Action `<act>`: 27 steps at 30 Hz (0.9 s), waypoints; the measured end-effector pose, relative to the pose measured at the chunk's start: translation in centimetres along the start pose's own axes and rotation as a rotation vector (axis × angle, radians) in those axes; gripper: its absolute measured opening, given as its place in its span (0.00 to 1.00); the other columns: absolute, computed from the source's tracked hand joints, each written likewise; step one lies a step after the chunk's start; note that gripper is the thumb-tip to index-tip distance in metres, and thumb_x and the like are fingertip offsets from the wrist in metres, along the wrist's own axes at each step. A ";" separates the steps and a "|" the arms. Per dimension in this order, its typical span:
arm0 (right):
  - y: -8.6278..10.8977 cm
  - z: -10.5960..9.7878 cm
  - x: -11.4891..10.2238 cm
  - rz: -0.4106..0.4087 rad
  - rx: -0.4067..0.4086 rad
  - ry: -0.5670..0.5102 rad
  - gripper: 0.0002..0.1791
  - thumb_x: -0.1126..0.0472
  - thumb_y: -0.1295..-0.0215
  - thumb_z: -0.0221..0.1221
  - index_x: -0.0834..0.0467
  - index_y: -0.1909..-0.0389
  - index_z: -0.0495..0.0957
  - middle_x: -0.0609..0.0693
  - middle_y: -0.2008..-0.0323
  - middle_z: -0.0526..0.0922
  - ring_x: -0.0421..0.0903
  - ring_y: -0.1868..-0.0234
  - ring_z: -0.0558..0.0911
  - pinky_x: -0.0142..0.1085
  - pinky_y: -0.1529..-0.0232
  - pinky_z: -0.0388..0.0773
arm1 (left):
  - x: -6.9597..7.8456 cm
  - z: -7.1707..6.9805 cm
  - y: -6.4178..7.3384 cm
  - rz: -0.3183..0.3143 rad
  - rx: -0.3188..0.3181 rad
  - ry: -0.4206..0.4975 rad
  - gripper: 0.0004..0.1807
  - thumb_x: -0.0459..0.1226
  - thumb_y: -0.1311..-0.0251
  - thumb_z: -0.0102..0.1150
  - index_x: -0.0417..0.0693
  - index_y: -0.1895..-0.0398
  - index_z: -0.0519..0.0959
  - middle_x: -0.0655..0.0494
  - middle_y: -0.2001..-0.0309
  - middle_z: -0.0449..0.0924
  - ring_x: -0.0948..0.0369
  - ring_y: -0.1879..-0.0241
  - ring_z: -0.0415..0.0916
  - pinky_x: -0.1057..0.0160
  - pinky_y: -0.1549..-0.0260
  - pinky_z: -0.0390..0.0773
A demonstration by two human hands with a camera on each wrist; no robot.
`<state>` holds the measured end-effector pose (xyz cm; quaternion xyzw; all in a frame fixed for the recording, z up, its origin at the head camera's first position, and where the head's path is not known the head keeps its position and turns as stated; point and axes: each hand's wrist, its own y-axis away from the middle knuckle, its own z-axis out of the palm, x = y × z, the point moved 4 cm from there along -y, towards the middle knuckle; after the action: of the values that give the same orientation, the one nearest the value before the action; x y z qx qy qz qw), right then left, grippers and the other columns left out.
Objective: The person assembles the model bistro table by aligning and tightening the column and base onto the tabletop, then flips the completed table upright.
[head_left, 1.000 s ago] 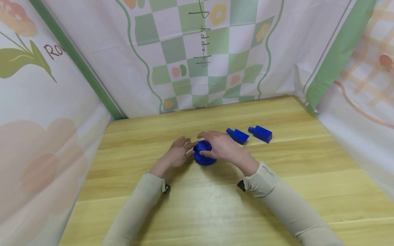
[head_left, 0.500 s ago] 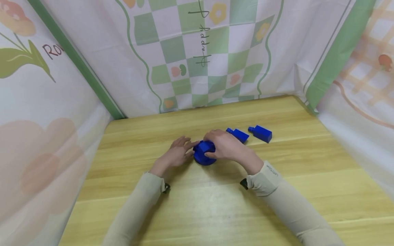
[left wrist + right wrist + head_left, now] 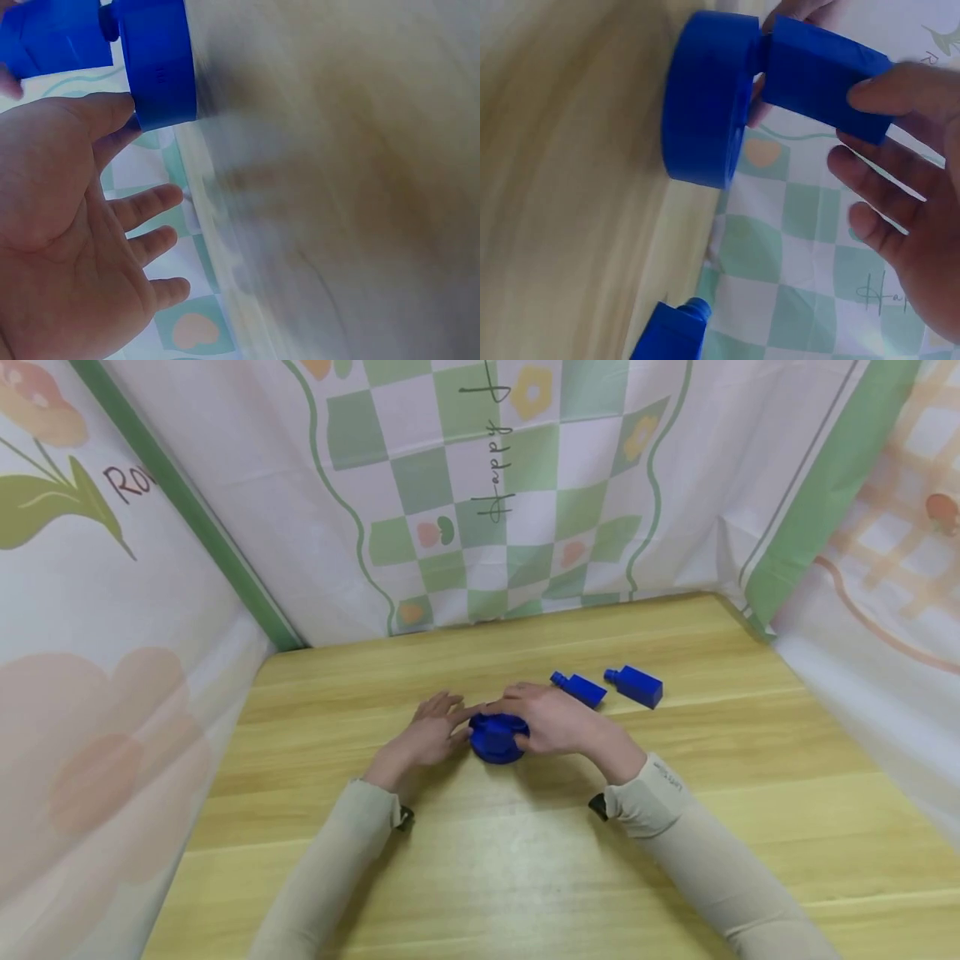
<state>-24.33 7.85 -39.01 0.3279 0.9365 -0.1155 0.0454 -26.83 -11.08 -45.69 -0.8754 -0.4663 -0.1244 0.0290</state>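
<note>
A thick round blue base (image 3: 705, 105) rests on the table. My left hand (image 3: 427, 739) pinches its edge between thumb and index finger; the other fingers are spread, as the left wrist view shows. A rectangular blue block with a narrow neck (image 3: 825, 79) has its neck end at the top face of the base, tilted a little. How deep the neck sits cannot be told. My right hand (image 3: 551, 722) pinches this block near its upper end, thumb on one face and fingers on the other side.
Two similar blue blocks with threaded necks lie on the wooden table (image 3: 525, 877) to the right: a nearer one (image 3: 581, 691) just beyond my right hand and a farther one (image 3: 637, 687). Patterned curtains (image 3: 495, 485) enclose the back and sides.
My right hand has shifted its fingers over the block, and the block shows a different angle. My left hand and the base have stayed in place, as have the two loose blocks.
</note>
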 end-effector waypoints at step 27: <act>-0.9 0.3 -1.6 -0.060 0.024 0.078 0.29 0.46 0.40 0.60 0.40 0.37 0.68 0.44 0.53 0.78 0.42 0.56 0.78 0.37 0.55 0.78 | -0.5 0.2 -0.1 -0.050 -0.069 0.027 0.26 0.52 0.28 0.34 0.61 0.29 0.58 0.46 0.27 0.50 0.45 0.26 0.38 0.45 0.30 0.50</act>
<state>-23.68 6.12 -38.83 0.3044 0.9455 -0.1152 0.0015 -27.14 -11.37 -46.00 -0.8621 -0.4832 -0.1527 0.0019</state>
